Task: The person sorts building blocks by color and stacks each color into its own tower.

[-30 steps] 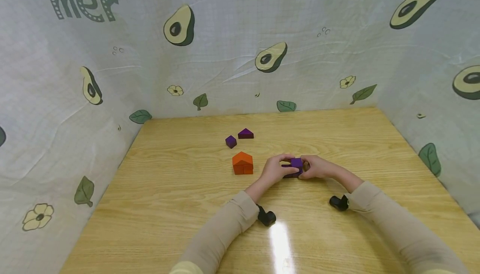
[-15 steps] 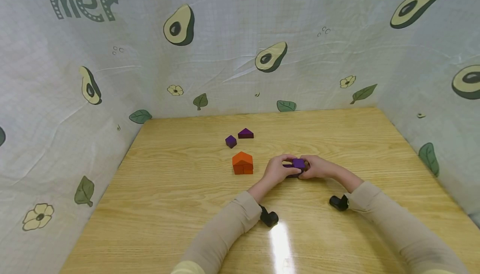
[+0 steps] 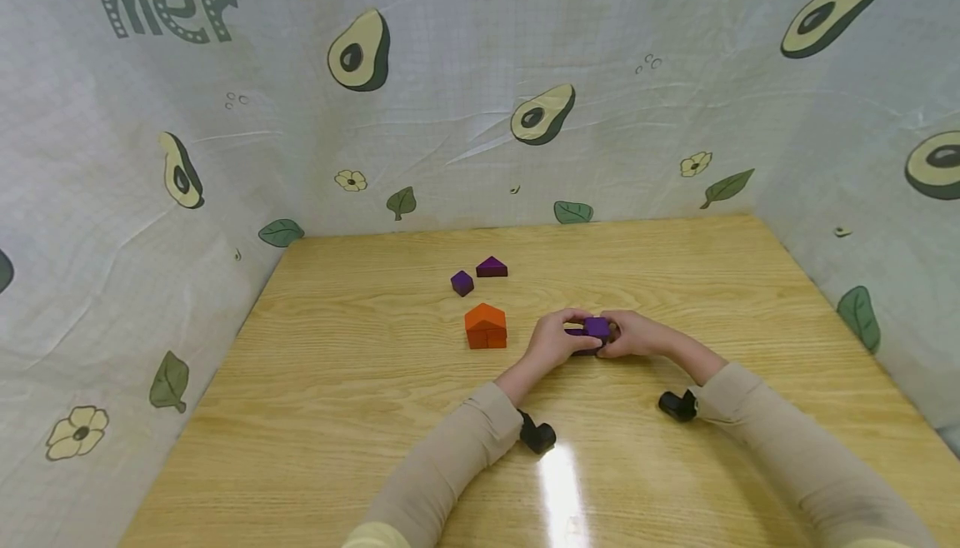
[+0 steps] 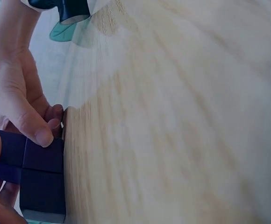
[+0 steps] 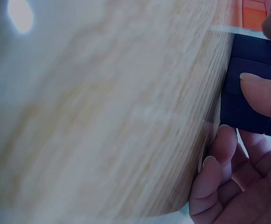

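Several purple blocks stand together on the table between both hands, with a purple cube on top at the right end of a low row. My left hand pinches this cube, its thumb along the front and fingers behind. In the left wrist view the lower blocks sit side by side under it. My right hand grips the row's right end; in the right wrist view its thumb presses the front of a lower block while other fingers bend beside it. The backs of the blocks are hidden.
Left of the hands stands an orange house-shaped block stack. Farther back lie a loose purple cube and a purple triangular block. The wooden table meets a printed cloth at the back and sides.
Over the first half second my left hand and the upper purple cube shifted slightly right, toward my right hand. Since then the hands have stayed nearly still. The other blocks have not moved.
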{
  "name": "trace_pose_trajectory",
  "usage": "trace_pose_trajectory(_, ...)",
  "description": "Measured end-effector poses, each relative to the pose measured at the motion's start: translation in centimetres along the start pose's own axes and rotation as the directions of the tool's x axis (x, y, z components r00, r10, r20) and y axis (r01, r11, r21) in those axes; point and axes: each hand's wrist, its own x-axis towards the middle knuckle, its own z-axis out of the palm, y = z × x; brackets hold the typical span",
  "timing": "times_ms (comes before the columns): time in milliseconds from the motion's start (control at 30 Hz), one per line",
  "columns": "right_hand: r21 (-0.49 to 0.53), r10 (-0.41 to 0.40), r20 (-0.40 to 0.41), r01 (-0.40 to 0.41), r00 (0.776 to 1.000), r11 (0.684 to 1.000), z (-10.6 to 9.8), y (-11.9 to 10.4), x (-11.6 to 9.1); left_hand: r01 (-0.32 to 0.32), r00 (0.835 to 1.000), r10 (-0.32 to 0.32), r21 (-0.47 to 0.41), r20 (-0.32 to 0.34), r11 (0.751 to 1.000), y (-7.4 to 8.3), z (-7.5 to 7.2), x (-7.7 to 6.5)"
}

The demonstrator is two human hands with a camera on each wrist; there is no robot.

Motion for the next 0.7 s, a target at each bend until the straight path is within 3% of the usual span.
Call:
trace_pose_trajectory(167,-0.002,0.0,-0.001,0.0,1.0,1.0,0.0,-0.1,0.0,0.008,1.0,-0.007,-0.022,0.008,1.0,0.6,-0.8,-0.5)
trace_pose_trajectory(300,-0.009,-0.009,0.0,0.009,1.0,1.0,0.0,-0.2,0.0,-0.019,1.0,0.018,-0.057,-0.016,0.998,1.4,-2.5,-1.2)
trace_pose_trajectory(533,0.02,-0.01,0.003,0.01,1.0,1.0,0.1,-0.3,-0.1,-0.121,0.992,0.115,-0.127,-0.054,0.985,3.7,-7.5,-3.1)
trace_pose_trajectory(700,0.019,-0.01,0.004,0.01,1.0,1.0,0.1,-0.2,-0.2,-0.201,0.974,0.18,-0.155,-0.139,0.967,5.2,-11.8,-3.7)
